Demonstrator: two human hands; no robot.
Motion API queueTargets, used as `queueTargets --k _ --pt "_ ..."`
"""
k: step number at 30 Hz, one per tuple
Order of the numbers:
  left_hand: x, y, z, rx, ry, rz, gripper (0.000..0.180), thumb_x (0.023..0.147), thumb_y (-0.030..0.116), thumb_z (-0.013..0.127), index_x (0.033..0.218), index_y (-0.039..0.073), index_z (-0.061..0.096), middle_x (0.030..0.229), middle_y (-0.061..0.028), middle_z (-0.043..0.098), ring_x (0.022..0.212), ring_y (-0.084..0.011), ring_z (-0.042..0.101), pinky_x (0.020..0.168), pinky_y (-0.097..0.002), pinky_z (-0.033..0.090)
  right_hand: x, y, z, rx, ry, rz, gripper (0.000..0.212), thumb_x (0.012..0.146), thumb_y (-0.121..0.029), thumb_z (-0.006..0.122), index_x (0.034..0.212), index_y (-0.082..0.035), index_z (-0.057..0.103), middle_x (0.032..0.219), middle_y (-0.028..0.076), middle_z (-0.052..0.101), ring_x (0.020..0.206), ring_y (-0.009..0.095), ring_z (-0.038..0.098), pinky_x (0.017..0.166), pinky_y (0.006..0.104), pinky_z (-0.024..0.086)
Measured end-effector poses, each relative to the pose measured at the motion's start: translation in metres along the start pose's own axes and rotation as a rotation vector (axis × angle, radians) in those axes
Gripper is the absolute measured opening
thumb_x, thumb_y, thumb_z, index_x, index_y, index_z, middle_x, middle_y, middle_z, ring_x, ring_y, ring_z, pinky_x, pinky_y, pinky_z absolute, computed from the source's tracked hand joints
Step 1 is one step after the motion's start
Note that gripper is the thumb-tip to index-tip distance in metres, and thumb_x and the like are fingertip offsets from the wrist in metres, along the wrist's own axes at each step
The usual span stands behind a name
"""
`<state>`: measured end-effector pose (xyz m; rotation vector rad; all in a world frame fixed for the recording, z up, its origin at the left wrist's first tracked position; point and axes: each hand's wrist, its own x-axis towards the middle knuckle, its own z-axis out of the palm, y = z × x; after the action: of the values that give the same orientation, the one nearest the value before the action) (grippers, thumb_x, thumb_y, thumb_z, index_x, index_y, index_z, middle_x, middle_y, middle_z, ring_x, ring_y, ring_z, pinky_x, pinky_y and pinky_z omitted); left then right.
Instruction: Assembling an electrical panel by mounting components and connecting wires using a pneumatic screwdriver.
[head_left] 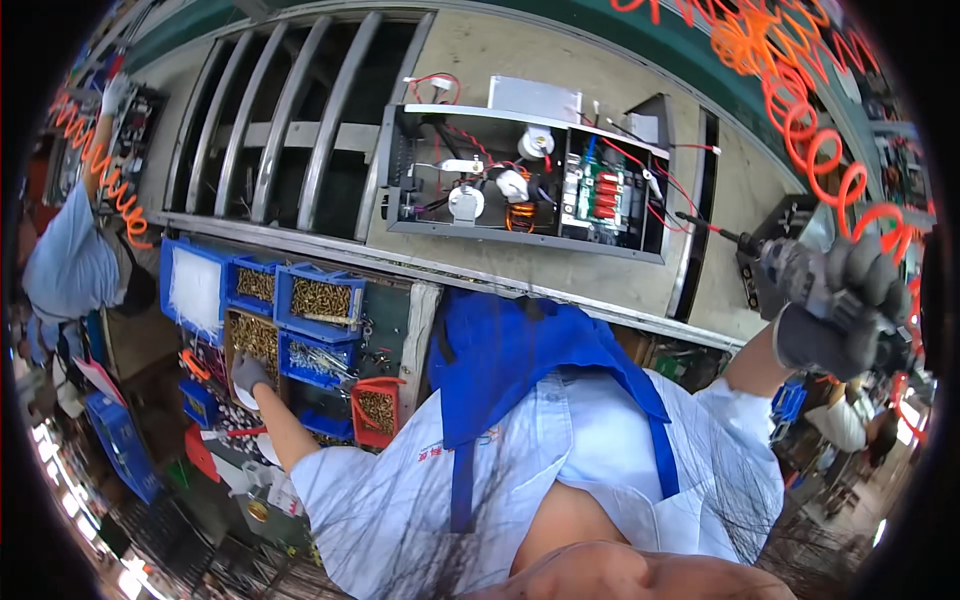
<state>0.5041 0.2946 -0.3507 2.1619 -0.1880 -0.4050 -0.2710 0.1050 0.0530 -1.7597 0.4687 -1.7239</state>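
My right hand, in a dark grey glove, is closed round a power screwdriver whose long bit points left, toward the open metal case. My left hand, gloved in grey, is at the near end of a bin of brass screws; its fingers are too small and partly hidden to read. On the bench in front of me lies the open case, a long black box. Inside are a green circuit board with red parts, white cylindrical parts, a copper coil and red and black wires.
Blue bins of screws and a red bin stand at my left. Metal rollers run left of the case. An orange coiled hose hangs at the upper right. Another person's blue sleeve shows far left.
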Motion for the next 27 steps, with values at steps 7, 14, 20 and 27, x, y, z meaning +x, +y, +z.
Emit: queueTargets --k 7,14,20,27 --pt "0.046 -0.034 -0.069 -0.653 -0.343 -0.45 0.007 0.09 0.015 0.056 0.083 0.012 0.058 0.064 0.0036 0.046 0.047 -0.0066 0.039 0.038 -0.0199 0.029 0.017 0.007 -0.04 0.232 -0.102 0.037 0.043 0.085 -0.034 0.051 0.116 -0.004 0.053 0.094 0.013 0.055 0.066 0.015 0.053 0.057 0.031 0.046" --pt "0.013 0.009 -0.06 -1.198 -1.135 -0.423 0.01 0.096 0.019 0.05 0.091 0.011 0.051 0.072 0.0027 0.043 0.056 -0.0074 0.039 0.047 -0.0219 0.035 -0.06 0.08 0.009 0.153 0.571 0.093 0.038 0.075 -0.018 0.054 0.111 -0.008 0.057 0.086 0.005 0.045 0.066 0.014 0.043 0.065 0.035 0.04" --pt "-0.254 0.22 0.128 -0.842 -0.981 0.001 0.032 0.091 -0.002 0.052 0.123 0.001 0.049 0.085 0.0032 0.045 0.067 0.0003 0.042 0.05 -0.0107 0.032 -0.07 0.088 0.018 0.275 0.425 0.046 0.039 0.08 -0.017 0.059 0.119 -0.011 0.056 0.092 0.009 0.053 0.068 0.017 0.052 0.068 0.0388 0.05" --pt "-0.471 0.285 0.235 -0.548 -1.588 -0.265 0.039 0.091 0.022 0.064 0.12 0.0 0.051 0.093 -0.0046 0.057 0.075 -0.0106 0.055 0.056 -0.0175 0.044 -0.067 0.085 0.032 0.323 0.263 0.024 0.038 0.083 -0.022 0.071 0.114 -0.011 0.053 0.083 0.009 0.051 0.06 0.017 0.052 0.06 0.0376 0.051"
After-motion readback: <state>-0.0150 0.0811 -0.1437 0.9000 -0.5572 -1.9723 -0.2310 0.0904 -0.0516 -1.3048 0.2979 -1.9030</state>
